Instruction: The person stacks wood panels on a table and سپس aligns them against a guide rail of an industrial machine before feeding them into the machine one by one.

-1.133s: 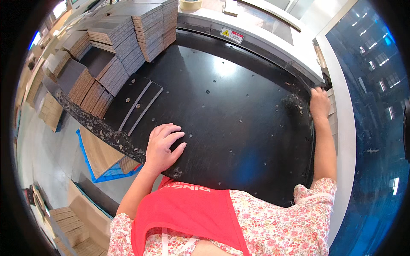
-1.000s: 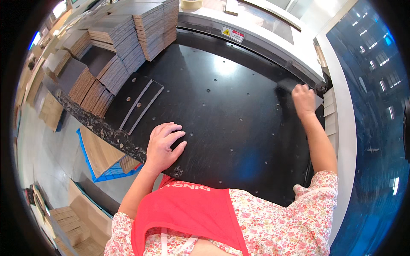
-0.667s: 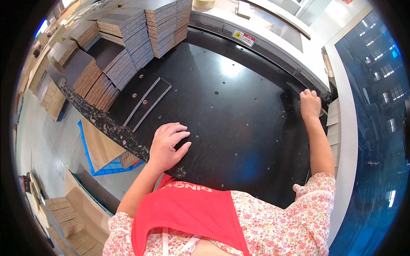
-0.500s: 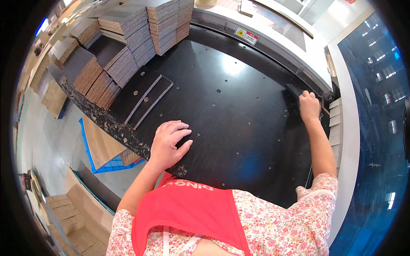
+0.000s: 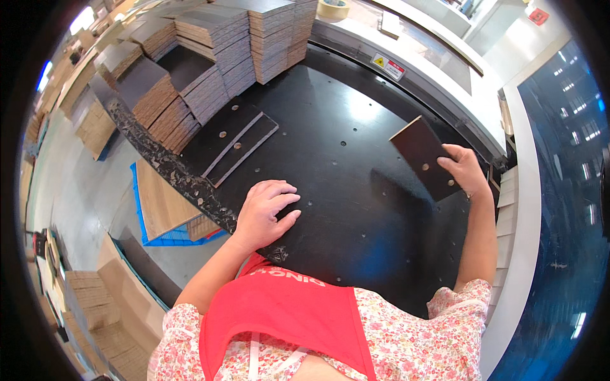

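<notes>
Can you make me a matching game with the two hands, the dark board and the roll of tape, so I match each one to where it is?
Things:
1. left hand
2. right hand
3. dark board
4. roll of tape

Places:
A. on the pale machine top at the far end
B. lifted off the black table, tilted
C. flat on the black table near its front edge
D. gripping the board's right edge

Pairs: 1-C, 2-D, 3-B, 4-A

Woodworking factory, stacked panels (image 5: 216, 38), machine table (image 5: 356, 159)
</notes>
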Demonstrator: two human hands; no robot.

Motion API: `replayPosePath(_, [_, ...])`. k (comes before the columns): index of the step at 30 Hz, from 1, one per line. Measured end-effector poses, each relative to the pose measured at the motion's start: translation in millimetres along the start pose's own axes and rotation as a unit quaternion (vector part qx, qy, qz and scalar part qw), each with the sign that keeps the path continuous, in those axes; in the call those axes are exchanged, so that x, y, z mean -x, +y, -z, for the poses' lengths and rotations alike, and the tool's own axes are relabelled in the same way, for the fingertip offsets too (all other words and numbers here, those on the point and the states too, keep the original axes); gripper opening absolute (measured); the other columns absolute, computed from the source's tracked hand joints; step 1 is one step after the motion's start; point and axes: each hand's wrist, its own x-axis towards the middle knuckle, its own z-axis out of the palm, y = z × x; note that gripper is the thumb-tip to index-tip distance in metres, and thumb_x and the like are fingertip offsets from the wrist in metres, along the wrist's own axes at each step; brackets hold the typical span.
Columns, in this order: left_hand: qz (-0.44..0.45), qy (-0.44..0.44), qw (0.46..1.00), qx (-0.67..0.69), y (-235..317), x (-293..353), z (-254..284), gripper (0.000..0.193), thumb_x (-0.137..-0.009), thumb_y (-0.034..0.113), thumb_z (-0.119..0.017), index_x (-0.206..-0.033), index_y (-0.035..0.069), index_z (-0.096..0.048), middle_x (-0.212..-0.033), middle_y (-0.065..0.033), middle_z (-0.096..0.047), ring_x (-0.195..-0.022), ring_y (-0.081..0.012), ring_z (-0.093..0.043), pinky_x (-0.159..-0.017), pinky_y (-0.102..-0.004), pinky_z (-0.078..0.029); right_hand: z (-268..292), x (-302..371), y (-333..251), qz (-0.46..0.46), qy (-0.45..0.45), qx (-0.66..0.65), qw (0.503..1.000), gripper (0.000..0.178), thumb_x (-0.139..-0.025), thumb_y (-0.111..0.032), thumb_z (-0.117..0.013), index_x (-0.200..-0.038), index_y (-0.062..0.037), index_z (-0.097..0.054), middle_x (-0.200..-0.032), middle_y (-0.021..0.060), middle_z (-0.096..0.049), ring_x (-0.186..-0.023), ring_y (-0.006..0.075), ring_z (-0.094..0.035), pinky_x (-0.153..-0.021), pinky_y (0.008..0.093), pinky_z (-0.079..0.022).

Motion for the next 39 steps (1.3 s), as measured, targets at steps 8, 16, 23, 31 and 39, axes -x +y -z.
replayPosePath(8, [0.086,0.028,0.987,0.135,-3,3,8,0.058,-0.085,0.017,-0.073,-0.137,0.007,-0.05,-0.117,-0.0091,-0.065,-0.105,-0.0203,-0.06,-0.091,-0.0334,-0.048,-84,-29,-49,0.117,-0.217,-0.042,0.968,0.024,-0.088,-0.005,-0.068,-0.107,0.0091,-0.064,-0.088,-0.0059,-0.058,-0.081,0.0045,-0.049,-0.075,0.0228,-0.047])
replayPosePath(16, [0.253,-0.041,0.811,0.526,4,1,15,0.035,-0.101,0.028,-0.055,-0.125,0.004,-0.056,-0.099,-0.0041,-0.065,-0.079,-0.0105,-0.064,-0.059,-0.0214,-0.048,-159,-47,-98,0.08,-0.309,0.027,0.947,0.035,-0.087,-0.007,-0.07,-0.119,0.0056,-0.063,-0.095,0.0023,-0.068,-0.084,0.0105,-0.058,-0.079,0.0266,-0.049])
replayPosePath(23, [0.362,0.171,0.692,0.601,-2,13,38,0.029,-0.103,0.026,-0.051,-0.115,0.001,-0.057,-0.102,-0.0101,-0.066,-0.073,-0.0188,-0.068,-0.06,-0.0274,-0.059,-181,-63,-111,0.289,-0.021,0.047,0.956,0.027,-0.09,-0.006,-0.066,-0.115,0.0037,-0.061,-0.113,0.0083,-0.061,-0.087,0.0135,-0.06,-0.082,0.0266,-0.048])
replayPosePath(31, [0.442,0.286,0.718,0.455,-48,14,80,0.043,-0.101,0.026,-0.054,-0.132,-0.001,-0.044,-0.104,-0.0141,-0.066,-0.077,-0.0206,-0.067,-0.066,-0.0298,-0.058,-213,-87,-92,0.215,-0.029,-0.045,0.975,0.019,-0.091,-0.004,-0.064,-0.108,0.004,-0.063,-0.102,0.0042,-0.062,-0.077,0.009,-0.054,-0.072,0.0241,-0.046])
replayPosePath(39, [0.358,0.232,0.886,-0.182,-47,41,73,0.111,-0.07,0.035,-0.085,-0.152,0.002,-0.017,-0.135,-0.0244,-0.044,-0.122,-0.0371,-0.048,-0.105,-0.0443,-0.041,-272,-85,-70,0.203,-0.079,-0.031,0.975,0.045,-0.089,-0.005,-0.066,-0.129,0.0094,-0.049,-0.117,0.0139,-0.062,-0.1,0.0197,-0.065,-0.083,0.0302,-0.053])
